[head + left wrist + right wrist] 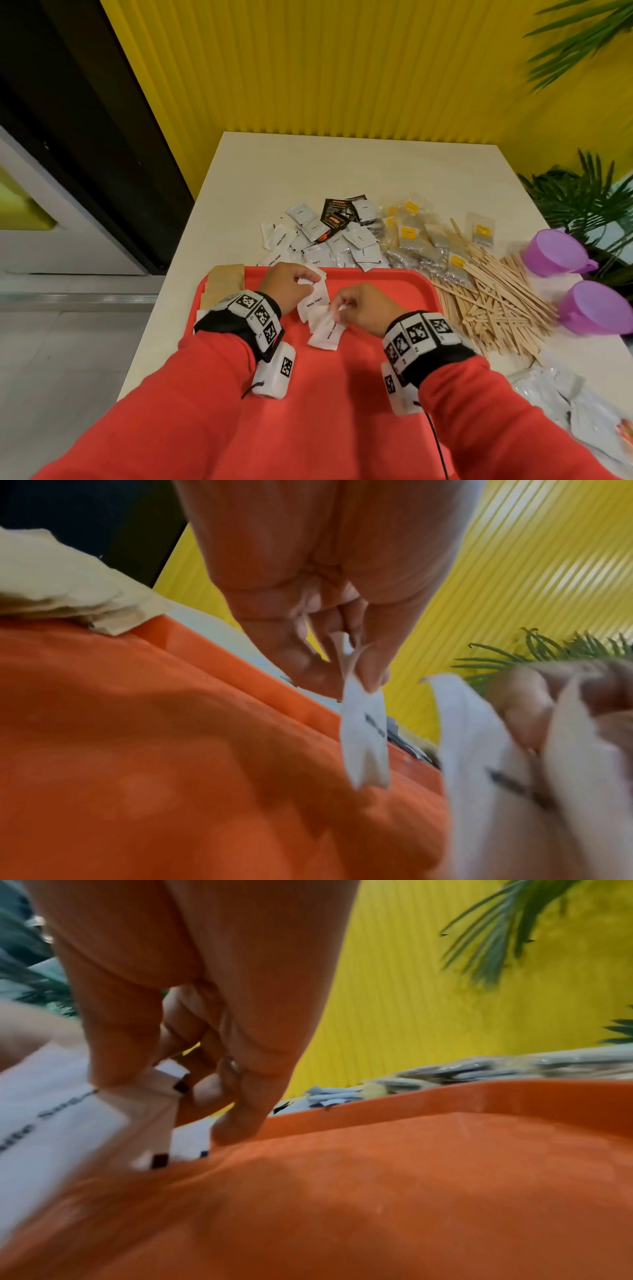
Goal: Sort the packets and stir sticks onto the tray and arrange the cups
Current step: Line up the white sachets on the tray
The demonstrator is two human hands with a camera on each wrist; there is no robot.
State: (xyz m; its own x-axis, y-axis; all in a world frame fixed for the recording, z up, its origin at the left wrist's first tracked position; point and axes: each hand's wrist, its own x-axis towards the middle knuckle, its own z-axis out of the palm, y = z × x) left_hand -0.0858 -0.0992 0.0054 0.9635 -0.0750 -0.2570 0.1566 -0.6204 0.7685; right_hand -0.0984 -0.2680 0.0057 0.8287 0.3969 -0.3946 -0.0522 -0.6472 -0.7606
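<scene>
Both hands hover over the red tray (376, 294). My left hand (286, 286) pinches white sugar packets (313, 301) by their top edge; one hangs from thumb and finger in the left wrist view (365, 739). My right hand (363, 310) pinches another white sugar packet (325, 330), which droops toward the tray floor; the same packet (68, 1123) shows in the right wrist view. Brown packets (224, 284) lie stacked at the tray's far left corner. Behind the tray sits a heap of white and black packets (329, 236), tea bags (421, 240) and wooden stir sticks (493, 298).
Two purple cups (556, 251) (597, 308) stand at the table's right edge, near green plants (582, 202). Crumpled clear plastic (568, 404) lies at the near right. A yellow ribbed wall runs behind the cream table (342, 164).
</scene>
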